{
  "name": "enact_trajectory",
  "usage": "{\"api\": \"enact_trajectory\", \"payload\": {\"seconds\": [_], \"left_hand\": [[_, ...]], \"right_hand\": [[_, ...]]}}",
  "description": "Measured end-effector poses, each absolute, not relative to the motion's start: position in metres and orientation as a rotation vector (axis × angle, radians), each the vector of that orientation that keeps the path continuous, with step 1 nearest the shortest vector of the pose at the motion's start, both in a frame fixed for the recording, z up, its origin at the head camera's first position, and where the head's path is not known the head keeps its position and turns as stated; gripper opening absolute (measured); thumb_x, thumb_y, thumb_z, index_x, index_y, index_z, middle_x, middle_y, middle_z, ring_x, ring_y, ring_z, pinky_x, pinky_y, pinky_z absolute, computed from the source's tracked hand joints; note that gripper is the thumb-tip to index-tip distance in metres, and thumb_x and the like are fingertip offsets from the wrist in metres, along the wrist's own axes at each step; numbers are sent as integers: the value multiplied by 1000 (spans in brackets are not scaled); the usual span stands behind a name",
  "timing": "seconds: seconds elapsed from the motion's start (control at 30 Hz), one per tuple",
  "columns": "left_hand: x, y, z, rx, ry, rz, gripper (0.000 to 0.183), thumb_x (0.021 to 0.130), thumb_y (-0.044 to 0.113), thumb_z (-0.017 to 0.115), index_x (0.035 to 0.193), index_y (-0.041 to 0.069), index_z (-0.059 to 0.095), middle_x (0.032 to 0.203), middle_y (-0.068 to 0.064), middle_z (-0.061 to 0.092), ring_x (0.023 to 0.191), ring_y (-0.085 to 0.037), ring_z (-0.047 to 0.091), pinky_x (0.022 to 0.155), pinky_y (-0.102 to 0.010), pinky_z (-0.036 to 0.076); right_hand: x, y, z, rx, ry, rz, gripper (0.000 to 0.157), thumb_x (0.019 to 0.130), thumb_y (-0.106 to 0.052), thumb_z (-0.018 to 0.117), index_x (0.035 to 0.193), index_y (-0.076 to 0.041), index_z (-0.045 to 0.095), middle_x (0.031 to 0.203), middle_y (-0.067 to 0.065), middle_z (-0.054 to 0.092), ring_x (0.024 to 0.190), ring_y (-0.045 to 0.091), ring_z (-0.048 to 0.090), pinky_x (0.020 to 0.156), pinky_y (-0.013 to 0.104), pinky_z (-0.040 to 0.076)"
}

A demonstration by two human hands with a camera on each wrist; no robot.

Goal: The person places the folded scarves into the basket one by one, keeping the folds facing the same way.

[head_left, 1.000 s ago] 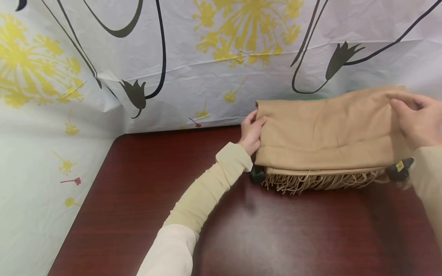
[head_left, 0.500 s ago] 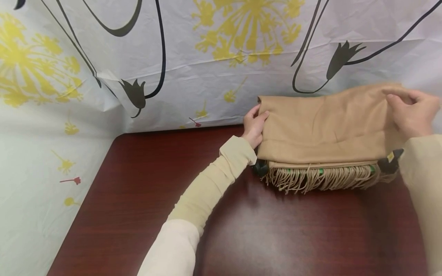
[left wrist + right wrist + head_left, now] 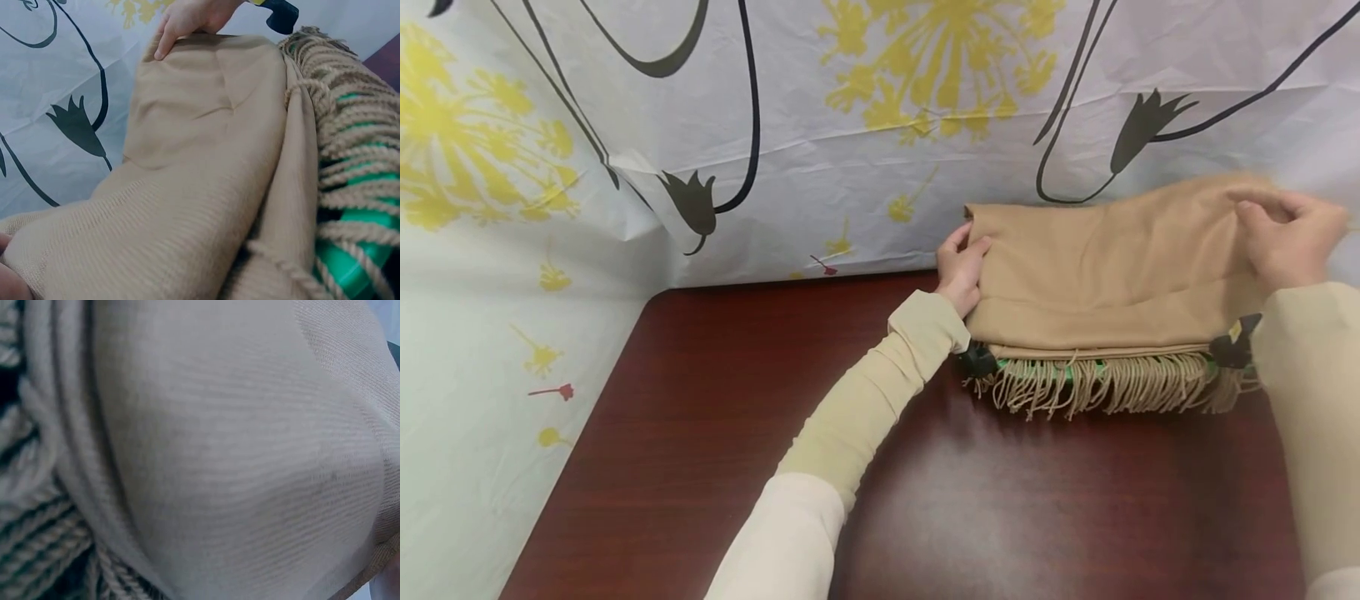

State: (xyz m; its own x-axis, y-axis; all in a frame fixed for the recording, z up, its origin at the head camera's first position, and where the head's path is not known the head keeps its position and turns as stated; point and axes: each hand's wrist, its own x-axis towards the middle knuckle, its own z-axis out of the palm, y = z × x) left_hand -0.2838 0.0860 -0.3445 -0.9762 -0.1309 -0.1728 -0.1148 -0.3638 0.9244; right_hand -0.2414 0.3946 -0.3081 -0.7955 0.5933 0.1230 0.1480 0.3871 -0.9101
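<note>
A tan fringed scarf (image 3: 1097, 267), folded into a wide rectangle, is held up at the back right of the table. My left hand (image 3: 961, 267) pinches its left edge, thumb in front. At the upper right corner, my right hand (image 3: 1296, 237) pinches the cloth between thumb and fingers. Twisted fringe (image 3: 1105, 387) hangs from the lower edge. Something bright green (image 3: 359, 256) shows through the fringe in the left wrist view; most of it is hidden, so its kind cannot be told. Cloth fills nearly all of the right wrist view.
The dark red-brown table (image 3: 715, 417) reaches back to a white sheet (image 3: 865, 183) printed with yellow and dark plants. This sheet rises close behind the scarf and along the left side. Black wrist cameras (image 3: 977, 360) sit near the scarf's lower corners.
Both hands have raised the scarf a little. The left hand has shifted right and the right hand slightly left. More green now shows behind the fringe.
</note>
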Motion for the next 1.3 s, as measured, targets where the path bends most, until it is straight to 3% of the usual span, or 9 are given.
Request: {"api": "enact_trajectory", "payload": {"seconds": [0.13,0.37,0.77,1.0,1.1,1.3], "left_hand": [[-284,85,-348,356,-1765,-2536,33,78,-2,62,110,6,62,90,1,56,83,-15,54,74,-23,44],[-285,85,-356,346,-1782,-2545,33,79,-1,62,112,8,61,89,0,57,80,-15,55,71,-24,46],[-288,95,-347,331,-1762,-2466,34,78,-3,61,111,8,62,97,0,55,87,-13,53,73,-21,45],[-288,101,-344,336,-1771,-2408,31,78,-3,60,108,7,64,92,1,54,84,-12,52,70,-20,45],[-286,104,-344,342,-1794,-2387,31,79,-3,60,108,8,64,91,2,54,84,-11,51,70,-20,44],[-285,109,-348,355,-1789,-2392,31,78,-3,61,107,8,65,89,2,54,85,-10,51,70,-19,44]], "right_hand": [[-244,392,-311,-588,-2225,1359,21,84,-20,54,86,-39,60,82,-20,43,78,-9,39,77,7,31],[-244,386,-317,-519,-2169,1529,23,85,-12,53,94,-27,70,68,-25,56,72,-8,48,64,4,34],[-251,387,-307,-583,-2168,1379,27,85,-12,51,93,-29,69,66,-30,53,77,-10,47,78,8,32],[-255,387,-298,-676,-2128,1316,25,85,-15,53,94,-34,67,69,-28,47,82,-8,46,88,12,31],[-255,387,-300,-703,-2118,1287,25,85,-16,54,88,-39,64,71,-27,44,81,-9,44,88,11,30],[-254,388,-307,-677,-2111,1353,27,86,-12,53,87,-36,67,66,-29,50,71,-11,45,79,8,33]]}}
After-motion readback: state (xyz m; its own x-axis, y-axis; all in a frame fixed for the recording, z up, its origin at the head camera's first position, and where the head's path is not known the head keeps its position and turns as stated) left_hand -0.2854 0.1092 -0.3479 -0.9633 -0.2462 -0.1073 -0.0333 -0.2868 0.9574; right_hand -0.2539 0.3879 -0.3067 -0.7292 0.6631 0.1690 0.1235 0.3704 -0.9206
